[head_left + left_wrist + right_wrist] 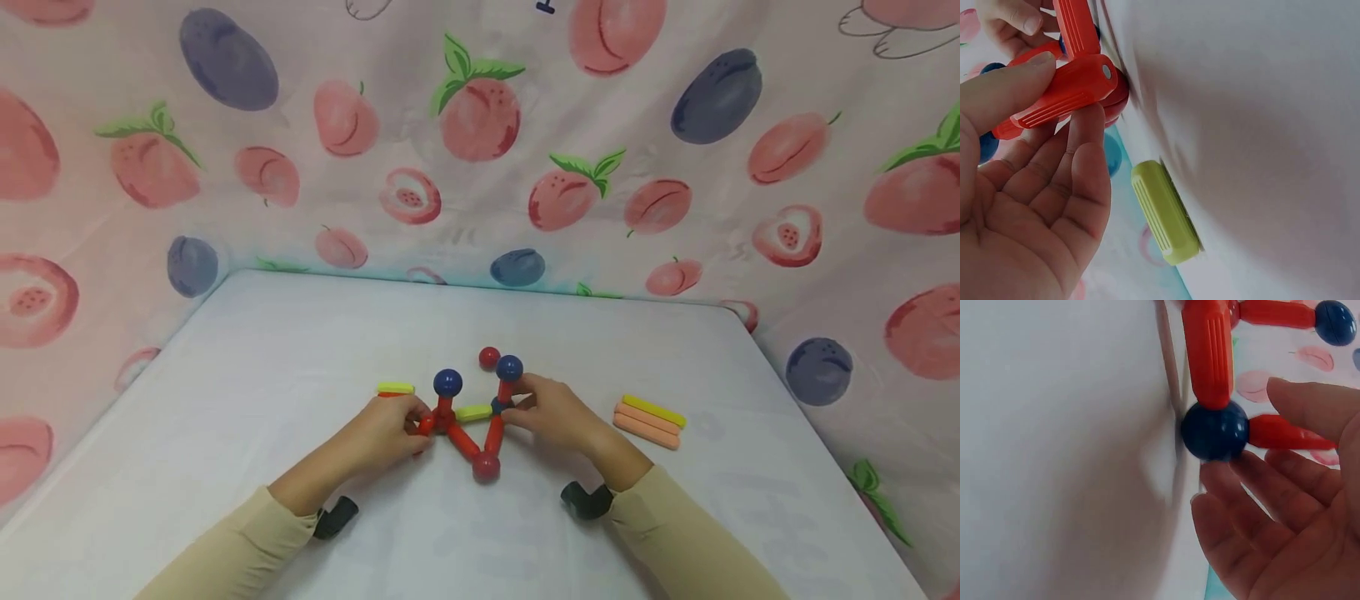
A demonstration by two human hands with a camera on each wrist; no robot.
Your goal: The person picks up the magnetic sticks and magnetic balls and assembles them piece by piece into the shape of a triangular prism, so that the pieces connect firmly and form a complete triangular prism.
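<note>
A frame of rods and balls stands on the table. Its triangle joins a dark red ball (486, 467) at the front, a red ball (444, 418) at the left and a blue ball (1215, 430) at the right, with a yellow-green rod (474, 412) across the back. Two upright red rods carry blue balls (447, 382) on top. My left hand (390, 429) pinches a red rod (1069, 87) between thumb and fingers, its metal-tipped end close by the left red ball. My right hand (551, 412) has loosely bent fingers at the lower blue ball, its thumb apart from it.
Behind the frame lies a loose red ball (489, 358). A yellow-green rod (395, 388) rests beyond the left hand, with a red rod beside it. At the right, a yellow rod (654, 411) lies alongside two orange rods (647, 427). A fruit-patterned curtain (480, 208) hangs behind the white table (300, 333).
</note>
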